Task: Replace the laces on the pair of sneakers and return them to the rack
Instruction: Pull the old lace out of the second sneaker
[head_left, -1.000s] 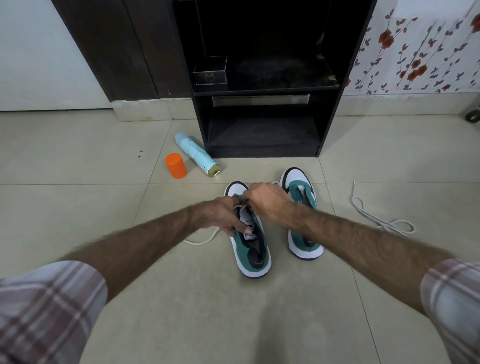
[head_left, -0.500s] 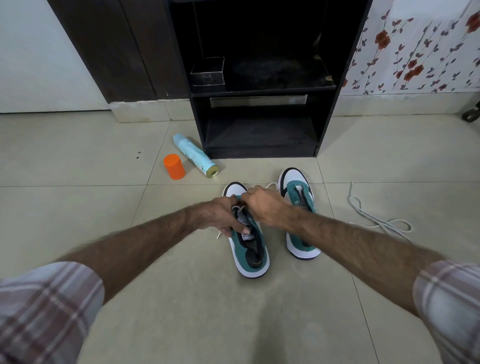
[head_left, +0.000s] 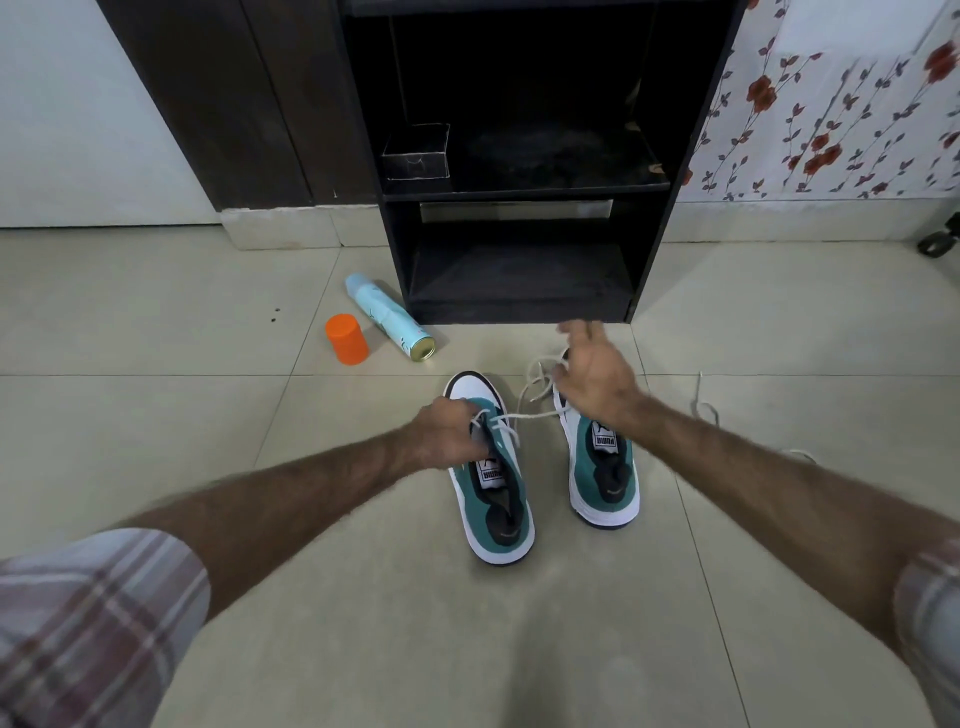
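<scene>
Two white and teal sneakers stand side by side on the tiled floor, toes toward the rack. My left hand (head_left: 448, 435) grips the upper of the left sneaker (head_left: 496, 499) near its eyelets. A white lace (head_left: 530, 408) runs from that sneaker up and to the right. My right hand (head_left: 592, 376) pinches the lace and holds it taut above the toe of the right sneaker (head_left: 602, 470), with the other fingers spread. The black shoe rack (head_left: 524, 195) stands just behind the sneakers.
An orange cap (head_left: 346, 339) and a light blue spray can (head_left: 389, 325) on its side lie left of the rack. Another white lace (head_left: 701, 410) lies on the floor right of the sneakers. A small dark box (head_left: 415, 153) sits on the rack's middle shelf.
My right hand has left the left sneaker and moved up and to the right, drawing the lace out through the eyelets. My left hand stays on the left sneaker.
</scene>
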